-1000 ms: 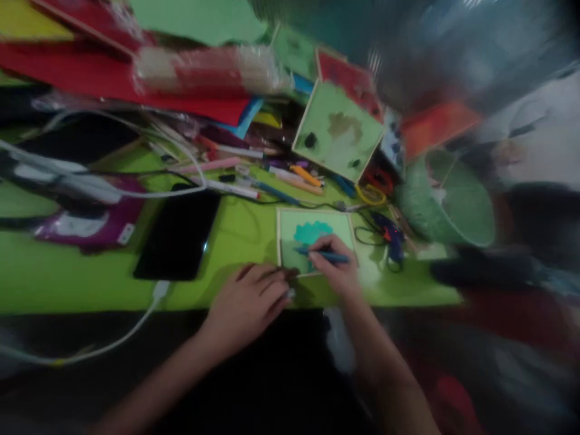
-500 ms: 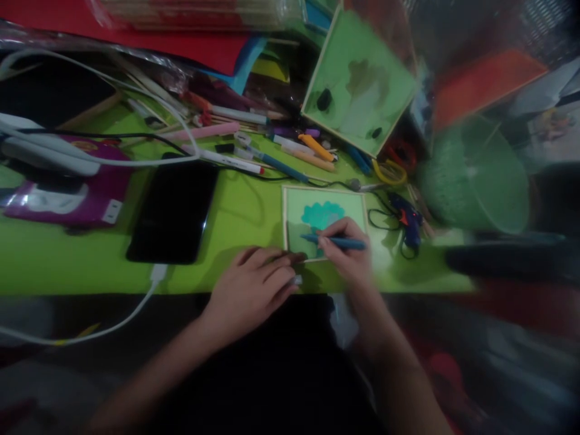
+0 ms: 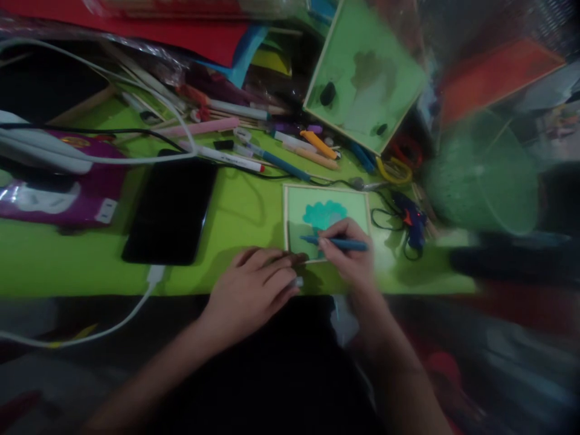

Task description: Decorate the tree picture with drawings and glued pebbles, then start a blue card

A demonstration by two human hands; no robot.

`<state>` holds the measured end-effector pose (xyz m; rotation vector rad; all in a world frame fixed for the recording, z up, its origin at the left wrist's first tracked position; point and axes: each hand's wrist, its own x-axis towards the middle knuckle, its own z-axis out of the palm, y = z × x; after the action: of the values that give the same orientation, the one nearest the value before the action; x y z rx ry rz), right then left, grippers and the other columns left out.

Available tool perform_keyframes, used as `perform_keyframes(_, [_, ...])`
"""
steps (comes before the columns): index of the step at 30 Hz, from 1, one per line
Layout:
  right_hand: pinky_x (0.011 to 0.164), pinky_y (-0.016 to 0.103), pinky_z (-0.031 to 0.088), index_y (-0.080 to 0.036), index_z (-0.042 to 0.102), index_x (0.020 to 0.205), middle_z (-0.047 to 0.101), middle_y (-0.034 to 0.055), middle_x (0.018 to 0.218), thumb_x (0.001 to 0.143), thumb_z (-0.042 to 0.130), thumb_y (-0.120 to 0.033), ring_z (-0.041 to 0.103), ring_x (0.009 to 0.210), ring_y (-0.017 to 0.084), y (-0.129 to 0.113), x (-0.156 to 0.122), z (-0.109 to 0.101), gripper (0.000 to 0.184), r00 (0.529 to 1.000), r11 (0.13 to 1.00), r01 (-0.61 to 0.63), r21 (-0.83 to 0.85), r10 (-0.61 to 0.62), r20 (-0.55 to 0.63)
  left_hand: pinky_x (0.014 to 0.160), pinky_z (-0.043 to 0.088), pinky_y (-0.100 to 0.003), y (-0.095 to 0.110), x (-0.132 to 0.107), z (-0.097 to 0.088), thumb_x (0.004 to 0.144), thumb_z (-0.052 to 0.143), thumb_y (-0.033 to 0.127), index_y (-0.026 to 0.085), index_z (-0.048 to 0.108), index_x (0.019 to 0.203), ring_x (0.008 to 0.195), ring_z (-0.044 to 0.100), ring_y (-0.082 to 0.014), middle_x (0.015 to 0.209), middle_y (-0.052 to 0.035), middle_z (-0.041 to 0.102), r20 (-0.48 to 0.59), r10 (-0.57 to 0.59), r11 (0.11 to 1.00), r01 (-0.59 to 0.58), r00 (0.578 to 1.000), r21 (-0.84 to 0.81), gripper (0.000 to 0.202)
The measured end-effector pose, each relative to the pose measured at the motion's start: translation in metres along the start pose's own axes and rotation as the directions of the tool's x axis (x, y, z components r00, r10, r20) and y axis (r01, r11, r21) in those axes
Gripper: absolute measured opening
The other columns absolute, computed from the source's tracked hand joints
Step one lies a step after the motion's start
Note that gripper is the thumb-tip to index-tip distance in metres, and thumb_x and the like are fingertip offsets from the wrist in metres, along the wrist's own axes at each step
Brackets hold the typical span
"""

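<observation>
A blue felt-tip pen point(image 3: 347, 244) is pinched in my right hand point(image 3: 351, 251), its tip pointing left over a small pale green panel point(image 3: 357, 208) with a light wooden rim. On the panel is a turquoise scalloped, cloud-like shape point(image 3: 319, 212); my right hand covers part of it. My left hand point(image 3: 254, 284) lies at the panel's lower left corner, fingertips touching the rim. Between its thumb and curled fingers a small pale end point(image 3: 297, 281) sticks out, too blurred to name.
A black phone point(image 3: 170, 208) with a white cable lies to the left, near a purple packet point(image 3: 109, 181). Several pens and sticks are strewn behind. A larger green panel point(image 3: 367, 78) leans at the back. To the right are a glue gun point(image 3: 412, 223) and a green bowl point(image 3: 489, 175).
The view has shifted slightly, so the things at the back and sides sit a little differently. Both hands keep nearly the same pose, the pen still over the panel.
</observation>
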<state>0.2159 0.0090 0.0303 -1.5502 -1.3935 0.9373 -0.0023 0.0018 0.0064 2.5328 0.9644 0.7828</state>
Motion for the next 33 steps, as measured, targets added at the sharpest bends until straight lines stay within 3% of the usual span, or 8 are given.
perform_keyframes(7, [0.059, 0.027, 0.046, -0.022, 0.065, 0.083, 0.064, -0.0024, 0.073, 0.085, 0.073, -0.029, 0.06, 0.064, 0.013, 0.0036, 0.0012, 0.0003, 0.011, 1.0, 1.0, -0.001, -0.016, 0.001, -0.007, 0.089, 0.043, -0.043, 0.002, 0.0053, -0.0028, 0.102, 0.054, 0.029, 0.023, 0.07, 0.105, 0.109, 0.064, -0.0263, 0.117, -0.0009, 0.078, 0.083, -0.009, 1.0, 0.011, 0.997, -0.022, 0.017])
perform_keyframes(28, [0.056, 0.026, 0.045, -0.022, 0.065, 0.082, 0.064, -0.0024, 0.072, 0.084, 0.073, -0.03, 0.057, 0.061, 0.012, 0.0001, 0.0031, -0.0003, 0.011, 1.0, 0.999, -0.017, -0.035, 0.017, 0.011, 0.087, 0.041, -0.044, 0.0029, 0.0076, -0.0025, 0.102, 0.055, 0.027, 0.024, 0.069, 0.108, 0.109, 0.063, -0.0263, 0.119, 0.0005, 0.078, 0.079, -0.019, 0.999, 0.022, 0.997, -0.037, 0.016])
perform_keyframes(33, [0.053, 0.026, 0.043, -0.023, 0.066, 0.082, 0.064, -0.0022, 0.07, 0.084, 0.074, -0.033, 0.055, 0.058, 0.012, -0.0014, 0.0032, 0.001, 0.014, 1.0, 0.998, -0.026, -0.06, 0.027, 0.014, 0.088, 0.042, -0.044, 0.0022, 0.0065, -0.0015, 0.103, 0.054, 0.03, 0.023, 0.069, 0.102, 0.109, 0.063, -0.0268, 0.118, 0.0, 0.078, 0.089, -0.024, 0.999, 0.026, 0.996, -0.025, 0.016])
